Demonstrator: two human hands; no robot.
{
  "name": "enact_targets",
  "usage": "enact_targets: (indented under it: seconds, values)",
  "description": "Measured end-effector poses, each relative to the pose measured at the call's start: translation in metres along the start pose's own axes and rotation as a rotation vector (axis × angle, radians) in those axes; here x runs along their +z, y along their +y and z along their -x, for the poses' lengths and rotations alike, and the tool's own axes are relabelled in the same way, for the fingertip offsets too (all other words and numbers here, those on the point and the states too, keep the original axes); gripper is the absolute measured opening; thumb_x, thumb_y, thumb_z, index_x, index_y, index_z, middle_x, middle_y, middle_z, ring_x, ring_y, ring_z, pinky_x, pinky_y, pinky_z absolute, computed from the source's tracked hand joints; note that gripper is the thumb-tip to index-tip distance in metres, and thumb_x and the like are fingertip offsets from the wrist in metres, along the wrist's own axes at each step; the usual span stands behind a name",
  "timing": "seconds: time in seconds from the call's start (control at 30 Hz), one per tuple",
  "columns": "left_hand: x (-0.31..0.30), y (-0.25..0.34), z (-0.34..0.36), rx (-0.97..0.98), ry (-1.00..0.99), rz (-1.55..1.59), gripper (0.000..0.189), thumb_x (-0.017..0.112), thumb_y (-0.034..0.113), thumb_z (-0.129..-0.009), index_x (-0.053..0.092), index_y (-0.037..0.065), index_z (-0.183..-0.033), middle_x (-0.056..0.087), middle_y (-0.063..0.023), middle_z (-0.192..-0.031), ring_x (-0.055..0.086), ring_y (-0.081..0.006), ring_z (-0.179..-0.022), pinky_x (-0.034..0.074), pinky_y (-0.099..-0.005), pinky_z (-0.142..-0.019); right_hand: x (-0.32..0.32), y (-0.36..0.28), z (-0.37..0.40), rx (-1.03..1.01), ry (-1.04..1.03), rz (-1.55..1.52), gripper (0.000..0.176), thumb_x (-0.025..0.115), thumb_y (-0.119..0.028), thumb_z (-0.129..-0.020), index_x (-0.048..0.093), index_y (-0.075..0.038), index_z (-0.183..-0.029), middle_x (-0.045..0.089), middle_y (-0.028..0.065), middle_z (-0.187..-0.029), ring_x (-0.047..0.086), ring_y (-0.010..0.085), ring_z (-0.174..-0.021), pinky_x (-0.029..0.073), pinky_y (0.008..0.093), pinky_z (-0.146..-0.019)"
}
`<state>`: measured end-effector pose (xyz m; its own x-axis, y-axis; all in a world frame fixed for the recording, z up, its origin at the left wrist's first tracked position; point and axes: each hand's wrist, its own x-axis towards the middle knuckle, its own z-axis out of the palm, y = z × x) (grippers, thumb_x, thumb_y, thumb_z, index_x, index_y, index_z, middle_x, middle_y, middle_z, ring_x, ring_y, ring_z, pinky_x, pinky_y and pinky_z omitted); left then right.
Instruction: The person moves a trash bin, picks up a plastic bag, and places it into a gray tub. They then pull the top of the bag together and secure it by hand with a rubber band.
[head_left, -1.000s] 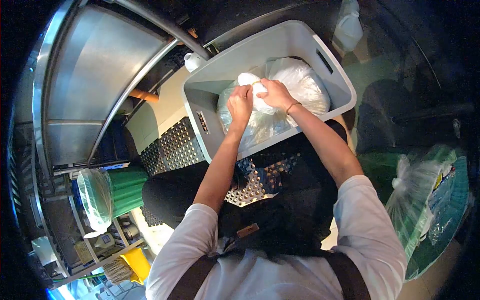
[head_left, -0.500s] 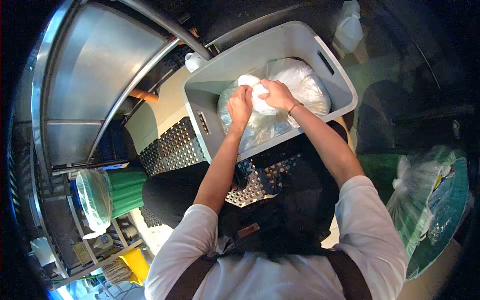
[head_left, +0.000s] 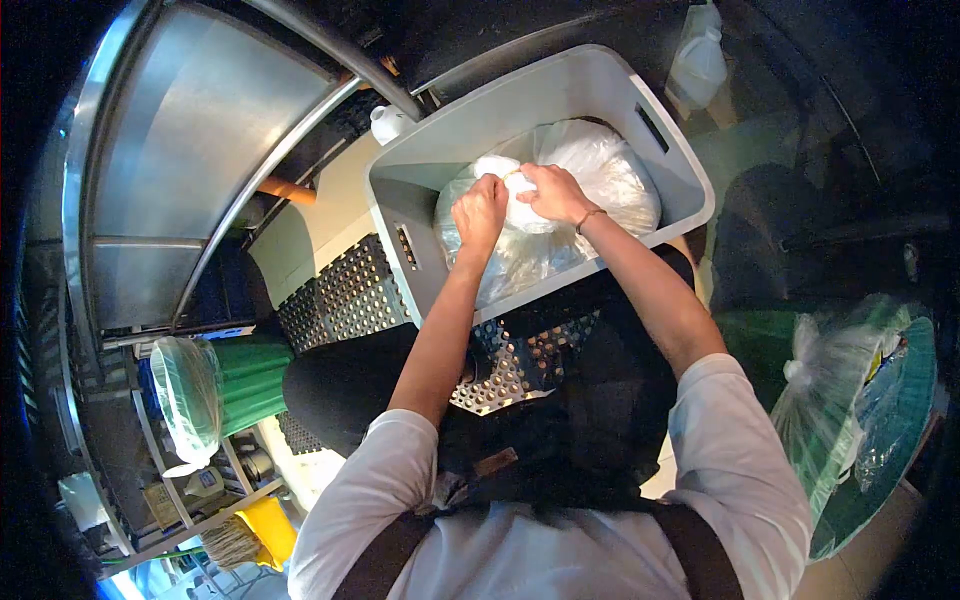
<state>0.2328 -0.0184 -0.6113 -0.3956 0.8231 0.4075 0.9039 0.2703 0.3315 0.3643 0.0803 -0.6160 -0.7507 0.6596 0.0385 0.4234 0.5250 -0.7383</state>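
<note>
A clear plastic bag (head_left: 605, 178) with pale contents lies in a grey plastic tub (head_left: 455, 135). Over the bag, both hands close on a bright white plastic bundle (head_left: 524, 214), which looks like its gathered neck. My left hand (head_left: 481, 212) is curled at the bundle's left side, fingertips pressed together. On the right, my right hand (head_left: 555, 192) pinches it with thumb and fingers. The two hands are close together but apart. Glare hides the detail of the plastic between them.
Green bins with clear liners stand at left (head_left: 255, 380) and right (head_left: 925, 420). A metal-framed unit (head_left: 215, 110) is at upper left, and a perforated black mat (head_left: 350, 285) covers floor beside the tub. A white jug (head_left: 700, 65) stands beyond the tub's right end.
My left hand has turned slightly, its knuckles now more toward the camera. My right hand has shifted slightly; both stay at the white bundle. The tub has not moved.
</note>
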Motion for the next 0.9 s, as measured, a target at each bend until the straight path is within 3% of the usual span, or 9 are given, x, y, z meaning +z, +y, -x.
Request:
enact_targets:
  seconds: [0.33, 0.4, 0.57, 0.73, 0.9]
  values:
    - [-0.001, -0.006, 0.001, 0.043, 0.008, 0.072, 0.01, 0.063, 0.019, -0.084, 0.063, 0.01, -0.086, 0.068, -0.0131, -0.078, 0.065, -0.0347, -0.067, 0.051, -0.0454, -0.059, -0.002, 0.0, 0.001, 0.043, -0.018, -0.019, 0.041, 0.069, -0.022, -0.079, 0.062, -0.004, -0.115, 0.067, 0.0209, -0.101, 0.062, 0.0373, -0.1, 0.048, 0.0443, -0.087]
    - [0.001, -0.008, 0.0, 0.045, -0.004, 0.087, 0.009, 0.063, 0.018, -0.084, 0.062, 0.01, -0.085, 0.068, -0.0129, -0.079, 0.065, -0.0351, -0.066, 0.051, -0.0457, -0.059, 0.0, 0.002, 0.002, -0.045, 0.032, -0.031, 0.04, 0.07, -0.024, -0.079, 0.059, -0.002, -0.111, 0.066, 0.0231, -0.099, 0.062, 0.0399, -0.097, 0.048, 0.046, -0.083]
    - [0.014, -0.01, -0.003, 0.1, -0.031, -0.113, 0.011, 0.062, 0.015, -0.079, 0.054, 0.007, -0.078, 0.066, -0.0133, -0.068, 0.063, -0.0352, -0.055, 0.051, -0.0468, -0.053, 0.0, 0.001, 0.001, -0.022, -0.007, -0.003, 0.038, 0.069, -0.022, -0.08, 0.06, -0.002, -0.111, 0.066, 0.0226, -0.098, 0.062, 0.0398, -0.097, 0.048, 0.046, -0.083]
    - [0.015, -0.017, -0.006, 0.135, -0.049, -0.103, 0.014, 0.062, 0.015, -0.078, 0.05, 0.007, -0.083, 0.064, -0.0139, -0.065, 0.063, -0.0355, -0.055, 0.051, -0.0471, -0.053, -0.001, 0.001, 0.003, -0.027, -0.004, -0.003, 0.037, 0.069, -0.02, -0.079, 0.059, -0.004, -0.112, 0.067, 0.022, -0.097, 0.062, 0.0397, -0.096, 0.048, 0.0462, -0.082]
    - [0.006, -0.018, -0.004, 0.086, -0.016, -0.027, 0.016, 0.063, 0.015, -0.08, 0.05, 0.007, -0.084, 0.063, -0.0158, -0.068, 0.063, -0.036, -0.058, 0.05, -0.0477, -0.054, -0.003, -0.002, 0.003, 0.043, -0.04, 0.039, 0.04, 0.069, -0.022, -0.08, 0.059, -0.005, -0.116, 0.067, 0.0178, -0.105, 0.062, 0.0356, -0.102, 0.048, 0.0436, -0.087]
